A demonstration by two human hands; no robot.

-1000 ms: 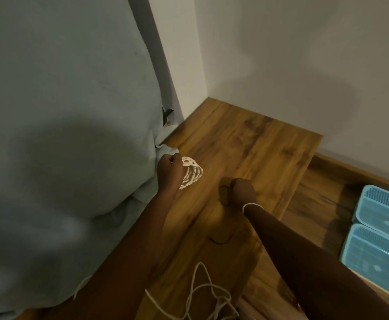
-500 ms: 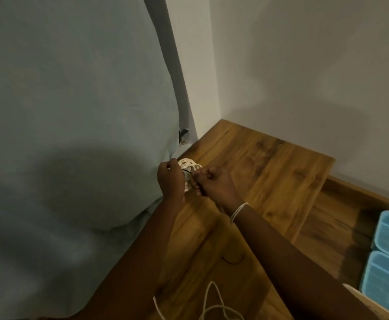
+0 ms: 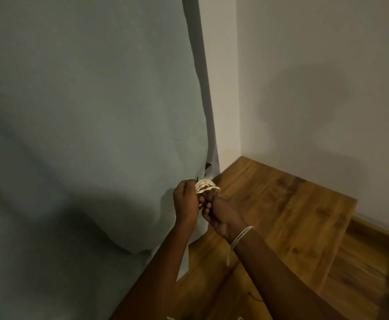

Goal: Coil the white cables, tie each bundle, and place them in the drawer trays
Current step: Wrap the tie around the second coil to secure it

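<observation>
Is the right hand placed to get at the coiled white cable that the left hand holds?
Probably yes. The right hand is pressed against the left hand, its fingers just under the coiled white cable, with nothing between them. Whether it already grips the dark tie is too small to tell.

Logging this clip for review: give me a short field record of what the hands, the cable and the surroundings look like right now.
left hand: closed around the coiled cable
right hand: at the coil, fingers pinched on a thin dark tie
coil: held up between both hands, above the wooden top
tie state: cannot tell if fastened
right wrist: white band
left side: pale cloth
</observation>
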